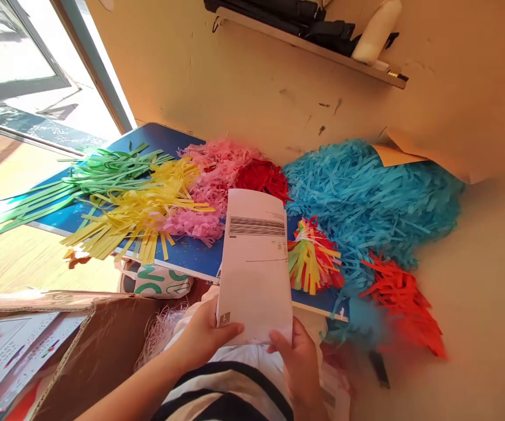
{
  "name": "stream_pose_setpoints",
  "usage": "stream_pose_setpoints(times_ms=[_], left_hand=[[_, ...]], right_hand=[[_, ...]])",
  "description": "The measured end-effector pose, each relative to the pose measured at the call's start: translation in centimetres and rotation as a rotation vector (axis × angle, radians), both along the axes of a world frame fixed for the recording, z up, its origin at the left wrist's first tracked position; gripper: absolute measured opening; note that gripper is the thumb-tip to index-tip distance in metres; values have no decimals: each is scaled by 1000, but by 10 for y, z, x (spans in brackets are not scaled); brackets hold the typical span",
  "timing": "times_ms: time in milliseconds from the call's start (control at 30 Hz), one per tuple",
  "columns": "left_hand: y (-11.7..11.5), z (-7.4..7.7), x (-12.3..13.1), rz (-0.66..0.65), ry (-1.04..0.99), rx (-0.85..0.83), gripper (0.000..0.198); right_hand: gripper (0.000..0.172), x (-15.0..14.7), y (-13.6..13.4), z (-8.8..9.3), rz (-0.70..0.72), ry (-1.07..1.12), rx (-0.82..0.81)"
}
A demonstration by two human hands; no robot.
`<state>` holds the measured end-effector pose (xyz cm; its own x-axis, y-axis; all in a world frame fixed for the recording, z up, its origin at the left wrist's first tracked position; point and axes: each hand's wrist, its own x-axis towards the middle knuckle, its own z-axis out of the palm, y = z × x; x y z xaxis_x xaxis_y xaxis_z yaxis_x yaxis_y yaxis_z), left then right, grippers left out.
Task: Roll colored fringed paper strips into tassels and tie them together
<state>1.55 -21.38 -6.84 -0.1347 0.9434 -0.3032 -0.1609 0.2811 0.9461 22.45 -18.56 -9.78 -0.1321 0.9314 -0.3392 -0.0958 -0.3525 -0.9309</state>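
A stack of white printed paper (pixel 254 280), long and narrow, is held up in front of my body. Lines of dark text and a small grey square show on its top sheet. My left hand (pixel 208 330) grips its lower left edge, thumb lying on the face. At the lower right corner my right hand (pixel 298 351) pinches it the same way. Behind the paper lies a small multicoloured tassel (pixel 313 257) of red, yellow and green strips. The paper hides part of the blue table (pixel 199 257).
Green strips (pixel 112 169), yellow strips (pixel 142 204), pink shreds (pixel 208 193) and a large blue fringe heap (pixel 366 199) cover the table. Red strips (pixel 405 304) hang at right. A cardboard box (pixel 98 356) with printed sheets stands lower left. Above is a wall shelf (pixel 296 41).
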Motion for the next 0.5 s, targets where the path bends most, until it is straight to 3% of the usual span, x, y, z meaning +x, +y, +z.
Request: stream_pose_setpoints(times_ms=[67, 133, 200, 267, 333, 400, 500], left_hand=[[5, 4, -4, -24, -54, -1, 41], [11, 8, 3, -14, -216, 30, 49], [14, 9, 20, -4, -407, 82, 54], [15, 7, 40, -3, -472, 118, 45], [16, 5, 53, 30, -350, 131, 31], [20, 9, 52, 67, -179, 165, 32], [29, 36, 25, -14, 35, 301, 30]], right_hand=[[44, -1, 3, 1, 3, 11, -29], [46, -6, 6, 2, -98, 53, -32], [50, -14, 8, 4, -224, 98, -25], [53, -24, 7, 8, -287, 148, -2], [53, -32, 4, 15, -291, 175, 35], [47, -36, -2, 23, -227, 128, 92], [41, -27, -12, 42, -50, -73, 265]])
